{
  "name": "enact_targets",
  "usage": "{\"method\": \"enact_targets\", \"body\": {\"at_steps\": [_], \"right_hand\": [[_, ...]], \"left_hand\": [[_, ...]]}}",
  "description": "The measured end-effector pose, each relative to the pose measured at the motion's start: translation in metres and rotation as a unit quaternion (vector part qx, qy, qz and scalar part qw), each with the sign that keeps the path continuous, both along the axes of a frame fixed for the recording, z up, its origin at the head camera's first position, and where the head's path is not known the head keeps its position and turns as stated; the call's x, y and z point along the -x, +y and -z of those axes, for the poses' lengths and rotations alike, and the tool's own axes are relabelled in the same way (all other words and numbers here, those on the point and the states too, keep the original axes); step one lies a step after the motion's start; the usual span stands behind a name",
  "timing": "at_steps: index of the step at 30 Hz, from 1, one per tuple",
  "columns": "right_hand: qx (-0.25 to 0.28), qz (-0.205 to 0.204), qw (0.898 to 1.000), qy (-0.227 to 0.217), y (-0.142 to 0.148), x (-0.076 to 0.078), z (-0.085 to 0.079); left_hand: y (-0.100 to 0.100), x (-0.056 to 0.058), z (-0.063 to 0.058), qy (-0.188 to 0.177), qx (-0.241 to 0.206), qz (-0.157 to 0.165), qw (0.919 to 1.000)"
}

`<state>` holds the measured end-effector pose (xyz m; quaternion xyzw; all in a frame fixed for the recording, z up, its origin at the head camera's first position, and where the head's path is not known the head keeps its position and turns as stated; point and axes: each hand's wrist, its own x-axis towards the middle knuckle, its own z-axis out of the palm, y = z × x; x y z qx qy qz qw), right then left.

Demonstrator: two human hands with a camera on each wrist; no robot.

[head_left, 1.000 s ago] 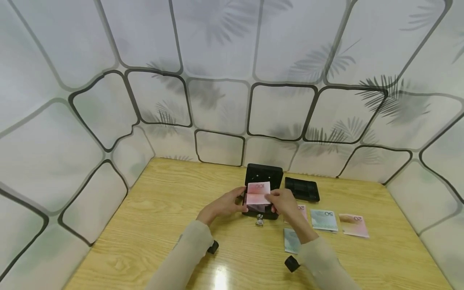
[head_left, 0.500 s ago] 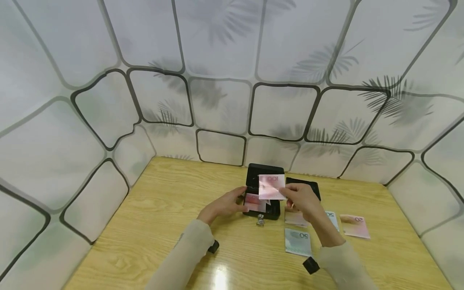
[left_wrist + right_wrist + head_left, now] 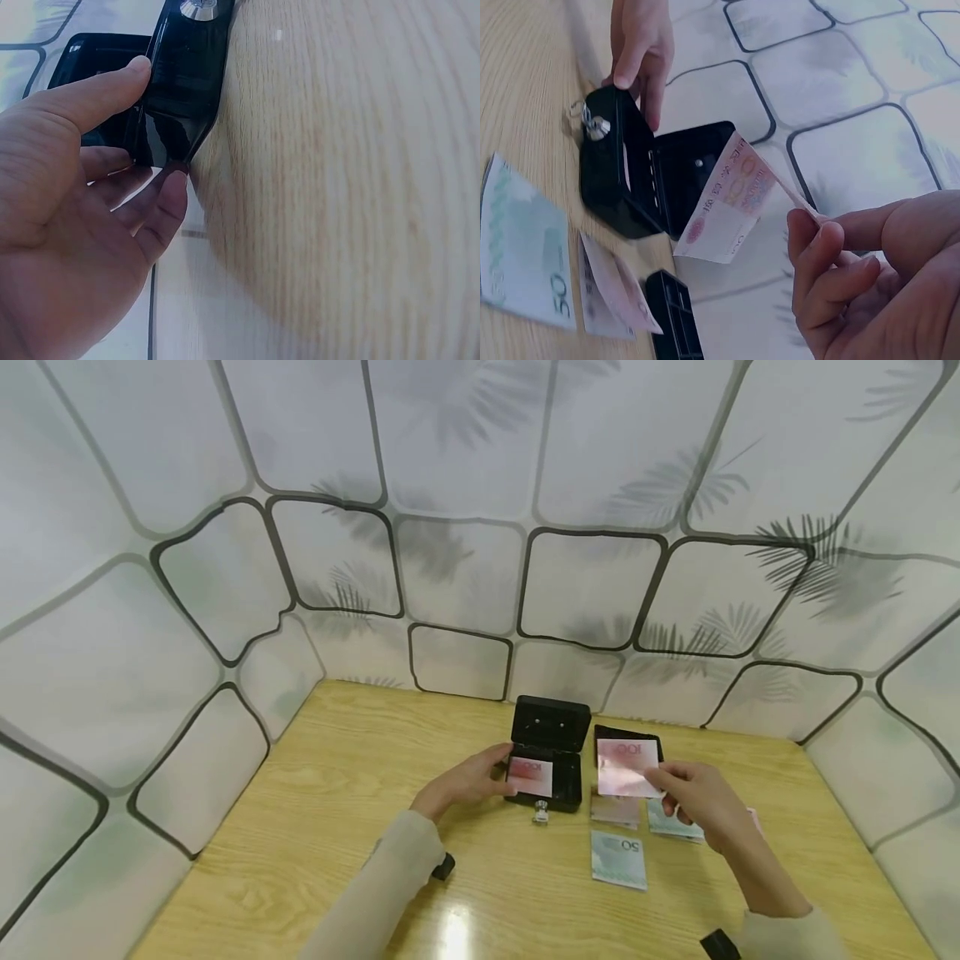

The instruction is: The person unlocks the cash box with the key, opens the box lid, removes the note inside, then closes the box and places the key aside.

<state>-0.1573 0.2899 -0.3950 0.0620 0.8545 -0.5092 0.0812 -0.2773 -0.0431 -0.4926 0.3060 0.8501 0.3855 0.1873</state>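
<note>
A small black cash box [image 3: 567, 783] stands with its lid raised, a pink 100 banknote [image 3: 530, 777] lying inside at the left. My left hand [image 3: 471, 782] holds the box's left side; in the left wrist view the thumb rests on its rim and the fingers curl against its side. Between thumb and fingertips my right hand [image 3: 701, 797] pinches another pink 100 note [image 3: 624, 767], held up to the right of the box. In the right wrist view this note [image 3: 731, 206] is bent by a fold, and the keys [image 3: 585, 114] hang in the box's lock.
Behind the held note lies a black compartment tray [image 3: 619, 734], partly covered by it. Green 50 notes [image 3: 618, 860] lie at the front, with pinkish notes [image 3: 613, 807] above them and more green notes [image 3: 675, 828] to the right. A patterned wall [image 3: 457, 664] borders the table.
My right hand has lifted the pink 100 note out from over the cash box and carried it right, above the tray and notes. The left hand has stayed at the box.
</note>
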Motion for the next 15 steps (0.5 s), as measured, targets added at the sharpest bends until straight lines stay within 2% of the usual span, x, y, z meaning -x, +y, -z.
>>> {"method": "enact_targets", "body": {"at_steps": [5, 15], "right_hand": [[-0.014, 0.004, 1.0, -0.007, 0.02, -0.014, -0.003], [-0.036, -0.025, 0.998, -0.035, 0.054, -0.035, -0.005]], "left_hand": [[0.0, 0.0, 0.0, -0.005, 0.001, -0.001, 1.0], [0.0, 0.001, 0.001, -0.006, 0.0, -0.003, 1.0]]}}
